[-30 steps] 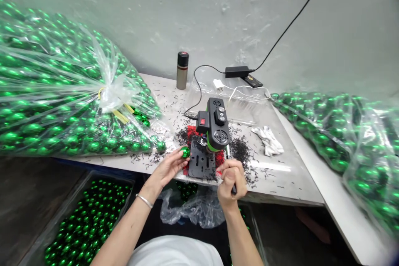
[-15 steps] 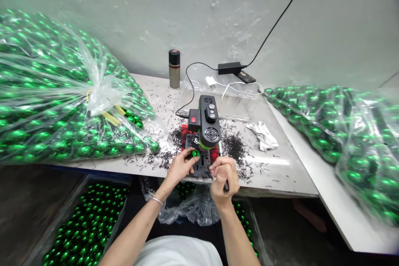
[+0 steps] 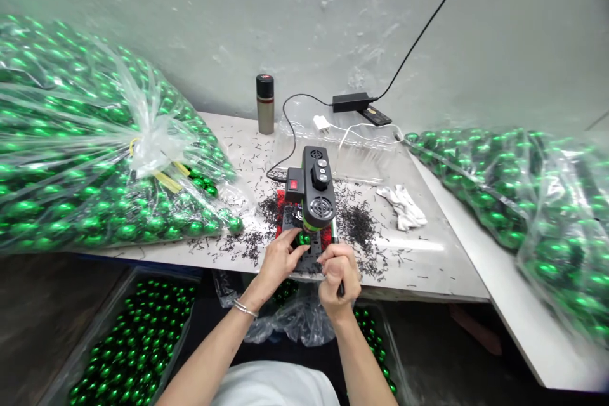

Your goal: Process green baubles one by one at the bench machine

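A small black machine (image 3: 320, 187) with a red switch stands near the table's front edge. Under its head is a shiny green ball (image 3: 303, 239), gripped between the thumb and fingers of my left hand (image 3: 279, 260). My right hand (image 3: 339, 276) is wrapped round a black handle (image 3: 341, 290) at the machine's right front; most of the handle is hidden by the fingers. Red and black bits lie on both sides of the machine's base.
Big clear bags of green balls lie left (image 3: 61, 171) and right (image 3: 504, 190). A bottle (image 3: 265, 104), black adapter (image 3: 351, 102), clear plastic tray (image 3: 361, 162) and white gloves (image 3: 403, 206) stand or lie behind. Bins of green balls (image 3: 136, 336) sit below the table.
My left hand has moved a little to the right with the green ball, which is now beneath the machine's head. My right hand has shifted slightly left.
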Motion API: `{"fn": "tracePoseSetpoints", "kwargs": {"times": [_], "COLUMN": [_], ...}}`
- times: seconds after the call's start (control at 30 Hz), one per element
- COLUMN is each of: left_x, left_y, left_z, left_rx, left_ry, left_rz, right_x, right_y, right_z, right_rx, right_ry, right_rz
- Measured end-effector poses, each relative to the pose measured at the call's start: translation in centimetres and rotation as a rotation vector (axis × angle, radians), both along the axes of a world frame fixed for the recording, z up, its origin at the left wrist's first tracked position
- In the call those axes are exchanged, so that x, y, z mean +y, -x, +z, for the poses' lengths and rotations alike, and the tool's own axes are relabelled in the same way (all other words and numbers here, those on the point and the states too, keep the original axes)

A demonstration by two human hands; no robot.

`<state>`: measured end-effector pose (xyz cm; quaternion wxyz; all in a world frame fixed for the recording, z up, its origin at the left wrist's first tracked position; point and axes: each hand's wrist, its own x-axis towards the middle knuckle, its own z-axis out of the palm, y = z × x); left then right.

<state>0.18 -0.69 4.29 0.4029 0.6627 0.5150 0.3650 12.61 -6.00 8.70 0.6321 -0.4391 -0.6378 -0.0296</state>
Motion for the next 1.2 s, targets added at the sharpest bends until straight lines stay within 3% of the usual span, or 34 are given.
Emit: {"fn": "tracePoseSetpoints", "kwargs": {"times": [0.3, 0.5, 0.63, 0.77, 0.93, 1.03, 1.1, 1.2], "left_x": [-0.1, 0.0, 0.1, 0.3, 0.2, -2.1, -4.5, -6.6], "left_y": [0.0, 0.1, 0.1, -0.1, 0.3, 1.6, 2.8, 4.7], "left_z": [0.0, 0.0, 0.1, 0.2, 0.3, -0.2, -0.8, -1.5], "left_rx": [0.010, -0.009, -0.012, -0.029, -0.105, -0.184, -0.204, -0.200], "left_ry": [-0.012, -0.020, -0.013, -0.021, 0.057, 0.077, 0.031, 0.013], "left_rz": [-0.020, -0.029, -0.020, -0.008, 0.012, 0.028, 0.010, -0.046], "right_x": [1.0, 1.1, 1.3, 1.3, 0.7, 0.5, 0.3, 0.2], "right_y": [-0.2, 0.0, -0.2, -0.1, 0.2, 0.5, 0.6, 0.8], "right_z": [-4.2, -4.7, -4.7, -3.6, 1.4, 3.9, 4.3, 3.2], "right_rx": [-0.011, 0.031, -0.066, -0.048, 0.136, 0.217, 0.226, 0.242], "right_ry": [-0.083, -0.070, -0.082, -0.106, 0.020, 0.127, 0.138, 0.100], "right_rz": [-0.023, -0.042, -0.026, -0.026, -0.035, -0.002, 0.005, -0.018]}}
